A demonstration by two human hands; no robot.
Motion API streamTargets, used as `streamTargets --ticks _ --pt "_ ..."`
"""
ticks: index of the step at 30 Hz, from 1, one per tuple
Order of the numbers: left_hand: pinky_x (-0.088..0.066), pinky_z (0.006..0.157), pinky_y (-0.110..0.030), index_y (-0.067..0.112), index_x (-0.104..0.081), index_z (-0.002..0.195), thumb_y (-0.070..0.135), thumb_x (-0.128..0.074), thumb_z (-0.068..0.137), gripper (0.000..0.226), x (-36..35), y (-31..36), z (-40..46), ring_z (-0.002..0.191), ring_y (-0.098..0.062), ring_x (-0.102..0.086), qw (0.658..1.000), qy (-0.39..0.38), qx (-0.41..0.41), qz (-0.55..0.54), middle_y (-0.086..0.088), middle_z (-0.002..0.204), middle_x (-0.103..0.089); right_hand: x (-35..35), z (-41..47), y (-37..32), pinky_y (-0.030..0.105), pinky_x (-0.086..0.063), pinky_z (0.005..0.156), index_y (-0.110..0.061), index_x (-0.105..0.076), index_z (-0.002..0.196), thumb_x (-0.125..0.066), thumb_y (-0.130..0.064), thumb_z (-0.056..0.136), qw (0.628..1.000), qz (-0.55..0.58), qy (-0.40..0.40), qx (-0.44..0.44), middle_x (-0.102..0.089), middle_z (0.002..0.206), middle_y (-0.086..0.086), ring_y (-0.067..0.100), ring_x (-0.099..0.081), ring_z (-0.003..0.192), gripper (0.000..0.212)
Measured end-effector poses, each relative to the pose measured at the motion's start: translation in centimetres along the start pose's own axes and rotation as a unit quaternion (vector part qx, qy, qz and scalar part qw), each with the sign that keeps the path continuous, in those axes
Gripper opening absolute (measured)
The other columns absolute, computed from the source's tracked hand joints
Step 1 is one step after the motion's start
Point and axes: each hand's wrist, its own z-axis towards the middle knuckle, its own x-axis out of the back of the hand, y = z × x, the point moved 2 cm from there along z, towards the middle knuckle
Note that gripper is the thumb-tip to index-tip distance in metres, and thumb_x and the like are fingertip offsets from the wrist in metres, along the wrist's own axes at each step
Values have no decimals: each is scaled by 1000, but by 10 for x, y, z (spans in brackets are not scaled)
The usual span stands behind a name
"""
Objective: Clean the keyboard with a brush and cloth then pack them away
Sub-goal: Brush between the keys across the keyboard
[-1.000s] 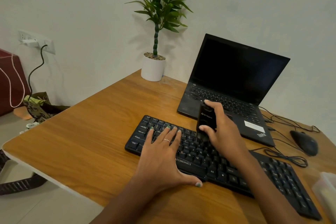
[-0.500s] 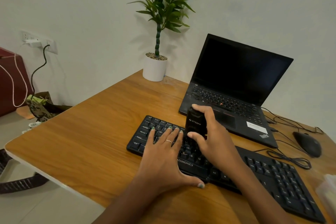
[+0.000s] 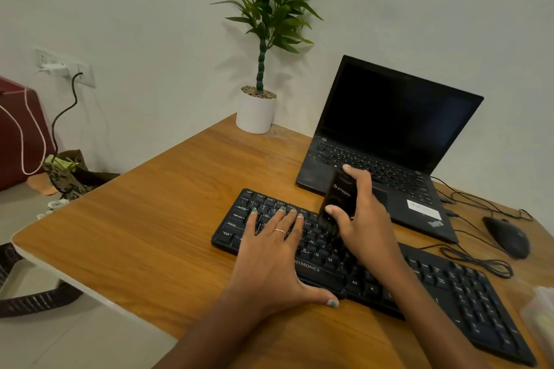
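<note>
Head: right hand [image 3: 364, 219] fingers grip brush [image 3: 338, 199] (bristles on keyboard [image 3: 467, 302]); left hand [image 3: 271, 257] flat.

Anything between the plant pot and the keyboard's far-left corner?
Head view: only bare wooden tabletop lies between the white plant pot and the keyboard.

The left hand [image 3: 274, 252] lies flat with the palm down, fingers straight and spread a little, thumb stretched out to the side; the right hand [image 3: 364, 219] stands more upright, fingers and thumb curled in a closed grip; both forearms reach forward.
</note>
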Motion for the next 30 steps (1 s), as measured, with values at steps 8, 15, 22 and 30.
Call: streamTargets --ticks 8,15,22,30 --pt "18 117 -49 19 6 156 99 -34 56 135 0 0 0 148 -11 15 1000 0 1 -3 4 163 9 0 -2 1 22 -47 66 -32 -20 137 -63 -24 87 1000 -9 7 -8 -56 113 2 10 -55 86 66" --pt "21 115 -49 18 8 155 98 -34 56 134 0 0 0 148 -11 17 1000 -2 2 -8 3 163 10 -4 -9 -10 16 -46 62 -37 -19 138 -62 -25 87 998 -19 -40 35 -50 103 -10 4 -54 79 68" --pt "26 107 -61 18 2 156 100 -34 54 136 2 0 0 149 -15 12 1000 2 8 6 1 164 2 -6 -18 -18 18 -51 59 -42 -19 135 -64 -27 86 997 21 -62 37 -48 94 -17 1 -56 76 68" --pt "25 106 -64 21 1 156 102 -37 50 139 3 -1 0 149 -17 14 1000 7 27 1 4 164 2 -6 -19 -21 21 -52 63 -39 -21 135 -64 -26 86 997 11 -56 43 -53 97 -10 4 -58 79 67"
